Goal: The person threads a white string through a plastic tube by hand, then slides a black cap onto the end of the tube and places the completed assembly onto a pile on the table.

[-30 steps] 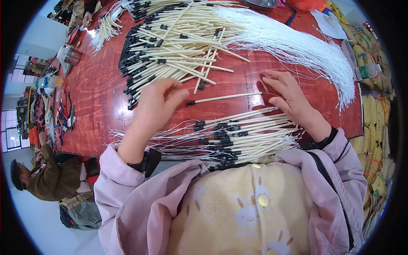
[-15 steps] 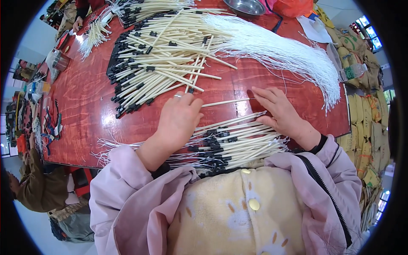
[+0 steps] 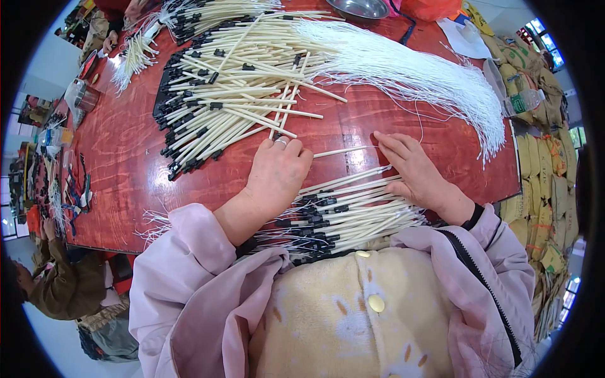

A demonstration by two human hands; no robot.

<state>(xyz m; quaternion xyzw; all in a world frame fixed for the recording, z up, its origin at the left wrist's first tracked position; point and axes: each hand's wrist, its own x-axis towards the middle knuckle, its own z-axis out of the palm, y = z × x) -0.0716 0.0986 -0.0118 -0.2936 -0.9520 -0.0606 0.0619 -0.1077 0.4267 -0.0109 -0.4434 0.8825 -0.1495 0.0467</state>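
My left hand (image 3: pixel 280 167), knuckles up and fingers curled, is closed round a thin cream stick (image 3: pixel 331 152) that points right. A short white string runs from the stick's tip toward my right hand (image 3: pixel 416 170). That hand rests with its fingers stretched out and its thumb apart, the fingertips by the string's end; whether they touch it I cannot tell. Below both hands, against my front, lies a row of cream sticks (image 3: pixel 365 220) with black clips and white strings. Beyond my left hand is a big heap of similar sticks with black clips (image 3: pixel 233 94).
A long bundle of white strings (image 3: pixel 409 69) spreads over the red table (image 3: pixel 126 189) at the far right. A metal bowl (image 3: pixel 358 9) stands at the back. Stacked sacks (image 3: pixel 545 195) and a plastic bottle (image 3: pixel 524 101) are to the right. Another person (image 3: pixel 69 277) sits at the left.
My left hand has shifted a little to the right and down, closer to my right hand. My right hand has barely moved, its fingers still stretched out.
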